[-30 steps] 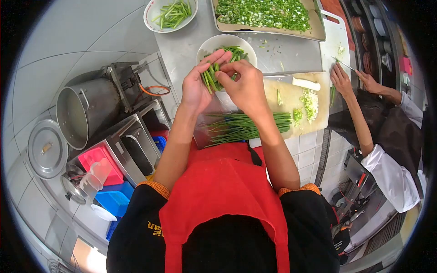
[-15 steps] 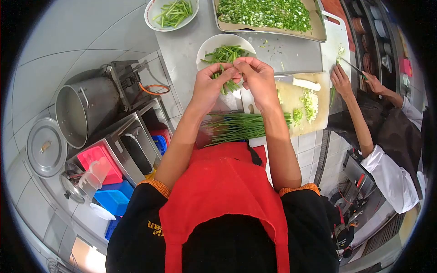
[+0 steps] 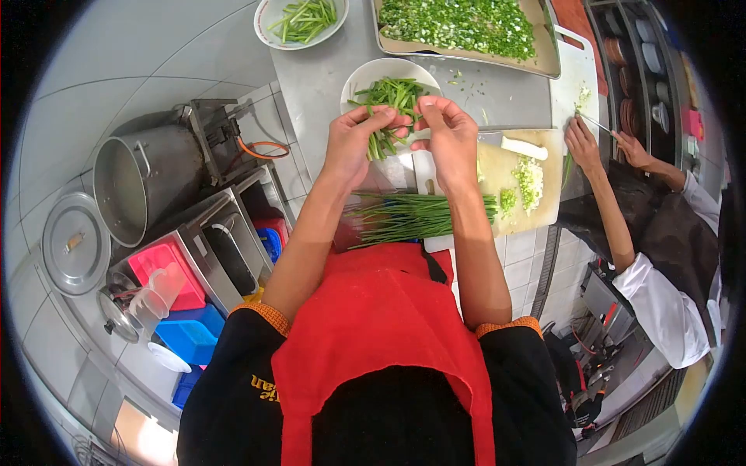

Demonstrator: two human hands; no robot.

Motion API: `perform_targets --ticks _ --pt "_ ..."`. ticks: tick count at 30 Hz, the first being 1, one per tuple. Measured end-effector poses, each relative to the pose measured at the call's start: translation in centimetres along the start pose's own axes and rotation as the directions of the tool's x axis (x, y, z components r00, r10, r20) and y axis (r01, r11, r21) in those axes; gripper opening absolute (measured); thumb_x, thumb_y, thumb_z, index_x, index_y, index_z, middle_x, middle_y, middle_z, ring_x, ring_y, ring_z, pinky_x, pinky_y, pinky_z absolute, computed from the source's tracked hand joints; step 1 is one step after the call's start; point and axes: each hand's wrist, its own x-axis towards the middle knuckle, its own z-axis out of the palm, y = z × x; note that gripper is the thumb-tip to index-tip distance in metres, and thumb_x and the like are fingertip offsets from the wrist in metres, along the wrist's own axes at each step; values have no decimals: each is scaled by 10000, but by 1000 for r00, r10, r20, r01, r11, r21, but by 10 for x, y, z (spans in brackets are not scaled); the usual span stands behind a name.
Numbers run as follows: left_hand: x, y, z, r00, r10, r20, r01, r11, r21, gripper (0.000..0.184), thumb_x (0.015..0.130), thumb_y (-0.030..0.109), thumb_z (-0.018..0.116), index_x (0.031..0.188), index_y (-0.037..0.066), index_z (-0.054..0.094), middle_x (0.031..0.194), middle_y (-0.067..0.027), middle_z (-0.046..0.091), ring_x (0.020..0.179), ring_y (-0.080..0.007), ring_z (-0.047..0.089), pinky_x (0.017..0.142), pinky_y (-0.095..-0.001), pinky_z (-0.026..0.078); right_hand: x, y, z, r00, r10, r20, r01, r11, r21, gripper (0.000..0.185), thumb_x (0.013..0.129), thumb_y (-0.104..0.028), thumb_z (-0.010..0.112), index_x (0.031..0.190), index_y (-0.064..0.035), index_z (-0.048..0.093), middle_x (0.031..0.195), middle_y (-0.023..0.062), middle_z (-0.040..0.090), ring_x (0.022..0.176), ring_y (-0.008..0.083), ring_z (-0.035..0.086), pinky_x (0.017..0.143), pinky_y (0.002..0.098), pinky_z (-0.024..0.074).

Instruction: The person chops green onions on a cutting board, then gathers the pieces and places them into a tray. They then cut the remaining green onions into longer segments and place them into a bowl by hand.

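Note:
Over a white bowl of cut green stalks, both of my hands work close together. My left hand pinches a green stalk between thumb and fingers. Slightly apart from it, my right hand has thumb and forefinger pressed together; what they hold, if anything, is too small to make out. Below my hands lies a bundle of long thin green chives, its right end passing under my right forearm. Beside that forearm, a cutting board carries chopped white and green pieces and a white stalk piece.
A second bowl of green stalks and a tray of chopped greens stand farther back. At right a co-worker's hands use a knife on a white board. A big pot stands at left.
My fingertips, which met over the bowl, have drawn apart a little, with the right hand shifting slightly right. The co-worker's knife hand has moved a little.

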Motion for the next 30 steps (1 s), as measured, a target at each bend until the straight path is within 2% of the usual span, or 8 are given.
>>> perform_targets --ticks 2,4,8,10,21,24,26,30 --pt "0 -3 1 998 62 14 -64 993 102 161 905 45 668 1015 -71 690 936 -161 728 834 -190 704 795 -298 569 -1 -2 -1 1000 3 30 -1 999 -46 237 943 -222 683 1014 4 675 795 56 682 648 95 623 504 229 477" --pt "-2 -4 2 999 48 22 -50 995 90 169 903 46 671 1017 -77 687 934 -159 727 842 -192 706 787 -299 571 0 -4 -3 980 39 195 -2 983 -182 240 942 -230 684 987 6 685 846 57 689 691 96 635 489 228 474" --pt "-2 -3 3 999 39 13 -40 997 66 186 903 52 682 1019 -93 678 931 -153 720 881 -211 714 766 -303 593 5 4 -3 986 25 164 -1 989 -145 248 943 -228 684 977 18 692 858 57 676 696 98 617 490 235 491" --pt "-3 -2 5 999 38 -15 -38 999 38 186 905 51 684 1019 -96 676 944 -151 715 881 -219 718 755 -308 603 5 4 -1 993 -94 -70 91 995 -46 250 947 -220 682 991 26 692 837 52 661 675 92 586 497 240 503" --pt "-9 3 16 999 41 -18 -36 971 235 319 907 67 697 1159 -108 612 1017 -159 692 815 -237 732 660 -329 633 15 -26 -17 993 -54 108 60 997 -54 247 979 -237 649 1063 -14 710 916 27 674 762 86 588 578 260 525" --pt "-8 5 13 998 -53 -23 57 958 281 348 951 108 646 1239 -77 582 1116 -163 691 863 -265 734 692 -337 618 20 -32 -5 985 -19 173 43 990 -136 246 974 -228 650 1054 -5 717 902 25 678 768 90 589 580 255 513" --pt "-5 1 7 992 -123 37 117 984 138 361 996 130 526 1291 -77 537 1215 -203 652 987 -315 712 828 -383 602 31 -47 17 967 -64 245 154 917 -367 285 966 -261 650 1035 5 723 873 26 679 772 98 594 588 252 507" --pt "-5 8 1 972 -184 150 185 983 6 421 1009 148 397 1350 -88 471 1300 -245 597 1173 -360 626 987 -416 534 67 -70 68 903 -161 398 283 920 -271 352 958 -319 634 1031 14 724 888 40 700 766 117 610 609 276 513"
